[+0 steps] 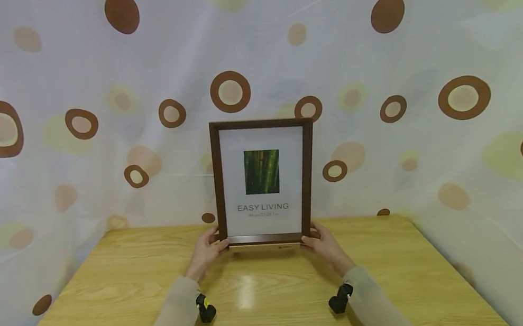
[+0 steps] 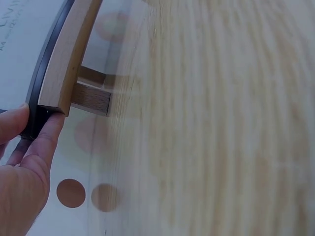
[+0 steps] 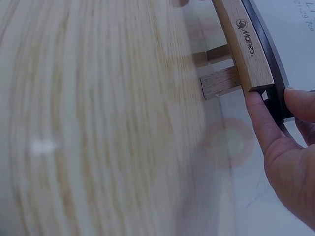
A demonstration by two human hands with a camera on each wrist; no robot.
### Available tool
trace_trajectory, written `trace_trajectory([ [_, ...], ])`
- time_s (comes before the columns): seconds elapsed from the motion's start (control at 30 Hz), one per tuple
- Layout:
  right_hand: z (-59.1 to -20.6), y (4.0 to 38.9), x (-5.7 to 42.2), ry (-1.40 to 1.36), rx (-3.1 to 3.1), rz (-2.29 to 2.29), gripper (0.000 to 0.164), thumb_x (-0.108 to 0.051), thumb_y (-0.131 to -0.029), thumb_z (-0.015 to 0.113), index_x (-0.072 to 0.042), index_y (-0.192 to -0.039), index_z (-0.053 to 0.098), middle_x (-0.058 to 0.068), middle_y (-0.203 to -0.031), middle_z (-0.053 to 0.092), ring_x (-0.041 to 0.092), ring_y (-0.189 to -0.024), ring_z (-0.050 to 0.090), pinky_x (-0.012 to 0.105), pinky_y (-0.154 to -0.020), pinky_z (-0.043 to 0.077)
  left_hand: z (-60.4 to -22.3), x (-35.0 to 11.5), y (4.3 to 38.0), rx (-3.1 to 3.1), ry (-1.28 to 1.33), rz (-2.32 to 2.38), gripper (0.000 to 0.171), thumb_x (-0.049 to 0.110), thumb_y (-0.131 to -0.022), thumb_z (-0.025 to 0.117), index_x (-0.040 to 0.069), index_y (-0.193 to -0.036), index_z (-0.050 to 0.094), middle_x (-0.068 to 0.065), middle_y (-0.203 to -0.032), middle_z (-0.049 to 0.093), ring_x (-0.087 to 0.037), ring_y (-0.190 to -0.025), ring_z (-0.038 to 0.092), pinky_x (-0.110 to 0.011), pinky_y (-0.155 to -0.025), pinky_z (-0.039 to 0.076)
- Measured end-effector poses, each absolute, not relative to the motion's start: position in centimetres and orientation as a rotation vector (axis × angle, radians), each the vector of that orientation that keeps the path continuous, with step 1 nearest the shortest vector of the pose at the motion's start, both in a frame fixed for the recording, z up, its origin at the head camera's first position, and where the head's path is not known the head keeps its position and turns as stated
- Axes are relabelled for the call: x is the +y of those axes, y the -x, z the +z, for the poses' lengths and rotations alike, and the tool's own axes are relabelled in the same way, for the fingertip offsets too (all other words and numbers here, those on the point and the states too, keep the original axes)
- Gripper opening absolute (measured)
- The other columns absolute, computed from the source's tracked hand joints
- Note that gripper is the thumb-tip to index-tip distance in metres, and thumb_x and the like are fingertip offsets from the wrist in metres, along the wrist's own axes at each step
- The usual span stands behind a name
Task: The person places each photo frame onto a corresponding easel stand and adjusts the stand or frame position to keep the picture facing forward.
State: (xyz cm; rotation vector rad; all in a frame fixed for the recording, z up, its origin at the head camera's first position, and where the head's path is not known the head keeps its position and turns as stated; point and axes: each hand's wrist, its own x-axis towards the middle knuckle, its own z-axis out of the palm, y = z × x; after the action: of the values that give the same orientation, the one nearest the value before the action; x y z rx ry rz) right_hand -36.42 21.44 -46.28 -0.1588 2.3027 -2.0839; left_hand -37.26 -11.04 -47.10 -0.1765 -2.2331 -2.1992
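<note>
A dark brown picture frame [image 1: 263,181] stands nearly upright at the back of the table, showing a green bamboo picture and the words "EASY LIVING". Its lower edge sits at the light wooden ledge [image 3: 248,49] of what looks like a small easel, marked with a logo. Short wooden feet [image 2: 91,100] jut from under that ledge. My left hand [image 1: 206,254] grips the frame's lower left corner, thumb in front, one finger against the ledge's end. At the lower right corner my right hand [image 1: 326,246] holds it likewise. Most of the easel is hidden behind the frame.
The glossy wood-grain table [image 1: 114,306] reaches back to a white curtain [image 1: 259,46] with brown and yellow circles, which also hangs along both sides. A small black device [image 1: 205,308] is strapped at the left wrist, another [image 1: 340,299] at the right.
</note>
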Motion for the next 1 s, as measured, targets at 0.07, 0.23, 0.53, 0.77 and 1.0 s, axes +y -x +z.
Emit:
trace_trajectory([
  [0.07, -46.33, 36.43, 21.61, 0.149, 2.305, -2.086, 0.053, 0.004, -0.099, 0.05, 0.0, -0.149, 0.033, 0.029, -0.137, 0.047, 0.032, -0.115, 0.058, 0.043, -0.098, 0.053, -47.16, -10.87, 37.31, -2.23, 0.186, -2.205, 0.065, -0.003, -0.094, 0.06, -0.003, -0.151, 0.029, -0.031, -0.138, 0.048, -0.035, -0.117, 0.058, -0.041, -0.094, 0.055],
  [0.23, -46.26, 36.34, 21.94, 0.125, 2.31, -2.089, 0.054, 0.003, -0.099, 0.05, 0.0, -0.149, 0.031, 0.03, -0.137, 0.046, 0.031, -0.115, 0.058, 0.043, -0.099, 0.053, -47.14, -10.45, 37.41, -2.233, 0.196, -2.201, 0.064, -0.002, -0.095, 0.06, -0.001, -0.152, 0.03, -0.029, -0.139, 0.048, -0.033, -0.117, 0.058, -0.04, -0.094, 0.055],
  [0.53, -46.33, 36.22, 22.23, 0.122, 2.331, -2.081, 0.054, 0.003, -0.098, 0.052, 0.001, -0.149, 0.032, 0.03, -0.135, 0.047, 0.031, -0.114, 0.058, 0.044, -0.098, 0.053, -47.2, -10.12, 37.46, -2.23, 0.189, -2.215, 0.064, -0.002, -0.094, 0.06, -0.001, -0.151, 0.03, -0.029, -0.138, 0.049, -0.034, -0.116, 0.059, -0.04, -0.094, 0.056],
  [0.77, -46.47, 36.27, 22.2, 0.123, 2.333, -2.087, 0.052, 0.001, -0.099, 0.051, 0.0, -0.148, 0.034, 0.03, -0.135, 0.048, 0.03, -0.113, 0.06, 0.044, -0.099, 0.053, -47.04, -10.25, 37.45, -2.221, 0.22, -2.213, 0.062, -0.003, -0.095, 0.059, -0.001, -0.151, 0.032, -0.029, -0.139, 0.048, -0.037, -0.121, 0.056, -0.04, -0.095, 0.055],
  [1.0, -46.5, 35.84, 22.26, 0.126, 2.322, -2.106, 0.052, -0.001, -0.1, 0.052, 0.001, -0.148, 0.033, 0.031, -0.136, 0.048, 0.031, -0.113, 0.061, 0.043, -0.1, 0.052, -47.14, -10.14, 37.48, -2.221, 0.263, -2.189, 0.057, -0.003, -0.095, 0.059, 0.001, -0.148, 0.038, -0.027, -0.135, 0.052, -0.037, -0.122, 0.055, -0.038, -0.094, 0.055],
])
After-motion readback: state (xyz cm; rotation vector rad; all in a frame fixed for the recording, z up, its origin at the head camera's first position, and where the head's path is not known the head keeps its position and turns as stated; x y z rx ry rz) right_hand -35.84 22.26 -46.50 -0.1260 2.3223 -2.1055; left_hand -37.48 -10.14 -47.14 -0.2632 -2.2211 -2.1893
